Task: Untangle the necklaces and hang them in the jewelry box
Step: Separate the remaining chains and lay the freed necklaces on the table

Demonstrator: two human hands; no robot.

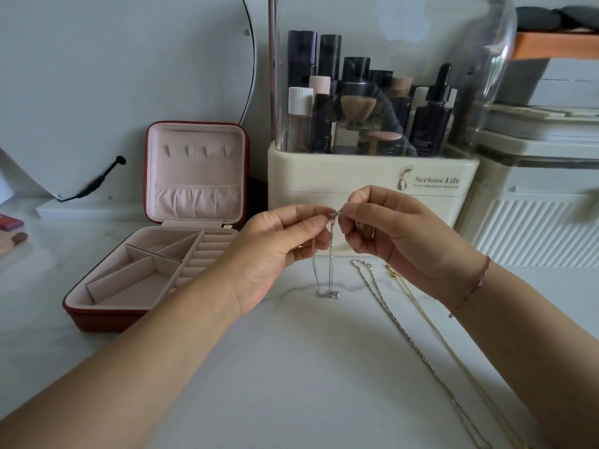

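Silver necklace [333, 293] hangs pinched between raised left hand [275, 251] and right hand [389, 228].

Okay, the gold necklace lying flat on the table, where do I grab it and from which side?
Probably its clasp end. The gold necklace lies flat and straight on the table, so pinch down from above there; the rest should trail free of the silver chain beside it. Your left hand and right hand pinch the pendant necklace.
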